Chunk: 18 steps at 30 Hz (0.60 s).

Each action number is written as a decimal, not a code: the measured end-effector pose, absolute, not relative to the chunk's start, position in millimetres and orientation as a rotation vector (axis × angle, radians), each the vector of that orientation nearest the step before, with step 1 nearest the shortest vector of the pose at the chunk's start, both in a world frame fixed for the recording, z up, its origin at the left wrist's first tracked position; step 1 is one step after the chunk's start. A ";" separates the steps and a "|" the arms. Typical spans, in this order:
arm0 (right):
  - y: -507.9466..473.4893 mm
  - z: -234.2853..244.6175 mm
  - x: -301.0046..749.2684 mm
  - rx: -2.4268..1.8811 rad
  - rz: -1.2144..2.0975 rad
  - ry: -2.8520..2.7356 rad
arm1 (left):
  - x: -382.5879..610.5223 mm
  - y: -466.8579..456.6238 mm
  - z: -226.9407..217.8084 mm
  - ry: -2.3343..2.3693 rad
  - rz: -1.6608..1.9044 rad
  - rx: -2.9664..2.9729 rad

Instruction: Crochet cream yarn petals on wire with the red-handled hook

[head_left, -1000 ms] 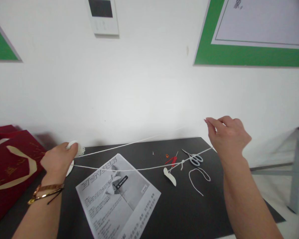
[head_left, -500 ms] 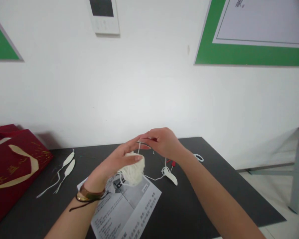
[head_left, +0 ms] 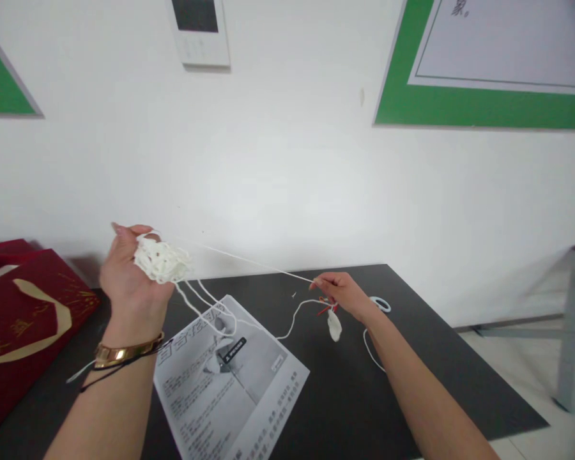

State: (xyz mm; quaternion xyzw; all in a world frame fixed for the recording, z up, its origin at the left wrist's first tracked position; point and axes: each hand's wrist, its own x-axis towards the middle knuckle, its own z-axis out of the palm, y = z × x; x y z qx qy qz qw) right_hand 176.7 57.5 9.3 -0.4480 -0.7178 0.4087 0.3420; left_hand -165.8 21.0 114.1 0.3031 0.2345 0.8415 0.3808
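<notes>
A bundle of white yarn (head_left: 163,259) lies in my left hand (head_left: 131,268), raised at the left with its fingers curled round it. Loose loops hang from the bundle over the printed sheet. From it a taut strand of yarn (head_left: 253,262) runs across to my right hand (head_left: 338,291), whose thumb and fingers pinch it. Just below the right hand dangles a small white leaf-shaped crocheted piece (head_left: 334,324). Beside that piece something red and thin (head_left: 324,310) shows, partly covered by the hand.
A printed sheet (head_left: 239,396) lies on the black table (head_left: 345,396). At the left stands a dark red gift bag (head_left: 29,332) with gold print. White scissor-like handles (head_left: 381,305) lie behind my right wrist. A white wall (head_left: 287,160) rises behind the table.
My hands were together over the sheet. The left has moved far left and up with the yarn; the right has moved slightly right and down, stretching a strand between them.
</notes>
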 end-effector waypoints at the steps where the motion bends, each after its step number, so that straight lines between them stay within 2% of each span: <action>1: 57.9 1.1 177.4 -1.167 1.061 -1.883 | -170.2 22.7 116.1 0.665 2.276 0.764; 3: 57.1 -14.0 174.7 -1.166 1.048 -1.928 | -173.9 25.9 116.1 0.747 2.315 0.764; 5: 55.0 -28.1 169.6 -1.180 1.007 -1.985 | -173.1 28.3 112.9 0.769 2.203 0.786; 10: 51.0 -58.8 170.0 -1.259 0.785 -2.078 | -171.3 27.4 108.4 0.755 2.131 0.808; 18: 51.6 -81.2 196.7 -1.372 0.498 -2.192 | -167.3 15.3 116.4 0.748 1.981 0.879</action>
